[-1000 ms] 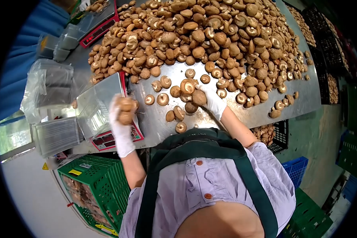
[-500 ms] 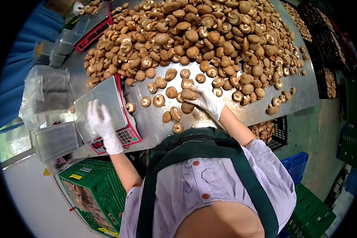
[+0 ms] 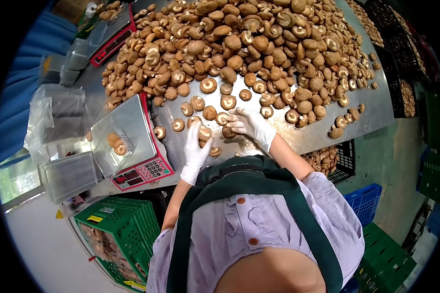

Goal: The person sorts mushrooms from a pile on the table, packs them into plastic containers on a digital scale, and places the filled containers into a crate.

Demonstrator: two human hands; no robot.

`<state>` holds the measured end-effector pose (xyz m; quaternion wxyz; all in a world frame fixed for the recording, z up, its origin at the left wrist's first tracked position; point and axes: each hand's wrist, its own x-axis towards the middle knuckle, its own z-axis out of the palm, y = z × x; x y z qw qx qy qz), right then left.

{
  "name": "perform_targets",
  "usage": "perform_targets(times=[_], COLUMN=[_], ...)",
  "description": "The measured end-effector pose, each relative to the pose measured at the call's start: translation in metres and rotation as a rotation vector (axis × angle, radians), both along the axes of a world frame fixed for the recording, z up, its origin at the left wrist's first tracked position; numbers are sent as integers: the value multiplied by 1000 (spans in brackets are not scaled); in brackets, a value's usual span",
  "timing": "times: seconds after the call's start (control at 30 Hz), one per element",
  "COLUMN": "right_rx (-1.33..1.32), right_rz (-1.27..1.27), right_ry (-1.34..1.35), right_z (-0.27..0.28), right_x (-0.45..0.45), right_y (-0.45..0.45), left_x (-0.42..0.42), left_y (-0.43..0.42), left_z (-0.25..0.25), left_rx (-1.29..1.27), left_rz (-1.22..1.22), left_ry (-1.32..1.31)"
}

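A blue curtain (image 3: 24,63) hangs at the far left of a workroom, well to the side of a metal desk (image 3: 298,139). Stacked clear trays (image 3: 71,176) stand at the desk's left end; next comes a red-edged scale (image 3: 154,170), with a few mushrooms in clear plastic (image 3: 117,145) on it. In the middle, loose mushrooms (image 3: 228,101) lie spread before the big heap (image 3: 259,44); at the right, a black crate (image 3: 346,163) sits below the desk edge. For clean picking, a light pinch around the caps should spare rims and stems, and fingers kept low ought to stop neighbours rolling. The left hand (image 3: 196,154) is curled, fingers and thumb closed about mushrooms just above the desk. The right hand (image 3: 252,127), apart from it, has loosely bent fingers at a dark-capped mushroom (image 3: 228,133); whether it grips that one I cannot tell
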<state>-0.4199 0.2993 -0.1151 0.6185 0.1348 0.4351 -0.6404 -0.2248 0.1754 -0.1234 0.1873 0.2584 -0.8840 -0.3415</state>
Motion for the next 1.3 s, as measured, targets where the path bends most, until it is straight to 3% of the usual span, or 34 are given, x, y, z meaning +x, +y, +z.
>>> perform_targets(times=[0.1, 0.27, 0.33, 0.4, 0.43, 0.5, 0.53, 0.6, 0.63, 0.73, 0.87, 1.0, 1.03, 1.13, 1.2, 1.27, 1.3], right_rx=[63, 250, 262, 348, 382, 411, 442, 434, 429, 419, 154, 99, 54, -28, 14, 87, 181], right_rz=[44, 144, 143, 189, 169, 160, 149, 235, 256, 371, 397, 424, 441, 357, 380, 200, 208], right_ry=[403, 1116, 1190, 1359, 1597, 1700, 1802, 1979, 2053, 2224, 2173, 2184, 2054, 1885, 1715, 1647, 1709], right_z=[18, 14, 23, 27, 15, 26, 29, 8, -2, -17, -13, -3, -4, 0, 7, 12, 19], right_x=[-3, -18, -19, -23, -28, -32, -33, -44, -44, -35, -17, 11, 13, 13, 4, -7, -13], right_y=[11, 14, 9, 2, -2, -12, -17, -29, -34, -42, -35, -10, -3, 17, 27, 27, 22], left_x=[6, 13, 16, 19, 23, 26, 26, 25, 23, 11, -10, -35, -38, -39, -38, -35, -33], left_y=[-14, -29, -33, -37, -40, -41, -39, -34, -34, -33, -35, -50, -51, -51, -57, -58, -58], left_z=[-5, -6, -13, -16, -19, -12, -9, -4, -6, -7, -9, 10, 13, 29, 28, 24, 19], left_rx=[256, 351, 663, 602, 462, 200, 201, 511, 512, -75, -299, -452, -455, 7, 678, 785, 1038], left_rz=[155, 189, 231, 230, 200, 159, 158, 235, 233, 95, 82, -39, -38, 47, 102, 78, 149], left_ry=[186, 253, 261, 261, 222, 120, 118, 98, 99, -140, -316, -617, -612, -229, 30, 145, 213])
